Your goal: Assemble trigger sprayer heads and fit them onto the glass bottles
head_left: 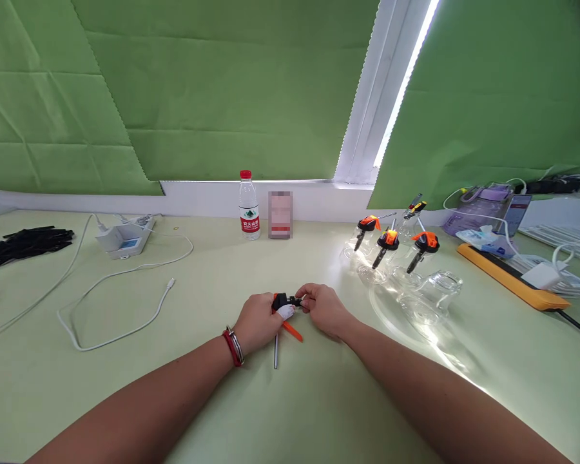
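Note:
My left hand (260, 324) is closed around a black and orange bottle-top-like fitting (281, 301). An orange lever (292, 331) and a thin metal tube (276, 351) stick out below it toward me. White material covers the tip of my left thumb. My right hand (323, 309) pinches the narrow black end of the same fitting at its right side. Fingers hide part of the fitting, so how its pieces join cannot be seen. Both hands rest low over the table, close together.
Several clear glass bottles stand at right, some with black and orange tops (387, 241); one glass vessel (437, 291) lies tilted. Screwdrivers (417, 207) stand behind. A water bottle (249, 209), white cable (125, 335), black strips (26, 245) and orange power strip (507, 277) surround the work area.

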The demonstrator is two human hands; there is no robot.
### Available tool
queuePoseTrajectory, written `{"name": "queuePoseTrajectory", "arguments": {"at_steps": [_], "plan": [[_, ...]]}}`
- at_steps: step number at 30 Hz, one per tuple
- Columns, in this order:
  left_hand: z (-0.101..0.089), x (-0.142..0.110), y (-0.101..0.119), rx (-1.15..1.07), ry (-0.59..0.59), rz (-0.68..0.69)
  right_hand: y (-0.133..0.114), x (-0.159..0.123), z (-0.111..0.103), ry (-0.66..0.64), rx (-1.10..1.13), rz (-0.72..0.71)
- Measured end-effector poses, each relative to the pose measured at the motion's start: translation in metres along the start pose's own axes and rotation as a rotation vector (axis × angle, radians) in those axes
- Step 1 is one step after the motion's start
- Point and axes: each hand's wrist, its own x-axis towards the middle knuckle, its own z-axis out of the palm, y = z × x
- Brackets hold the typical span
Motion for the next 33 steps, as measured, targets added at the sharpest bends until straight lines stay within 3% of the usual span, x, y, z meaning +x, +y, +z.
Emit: {"name": "queuePoseTrajectory", "arguments": {"at_steps": [33], "plan": [[0.0035, 0.0013, -0.0042, -0.024, 0.04, -0.024, -0.001, 0.0029, -0.0049, -0.057, 0.007, -0.009]]}}
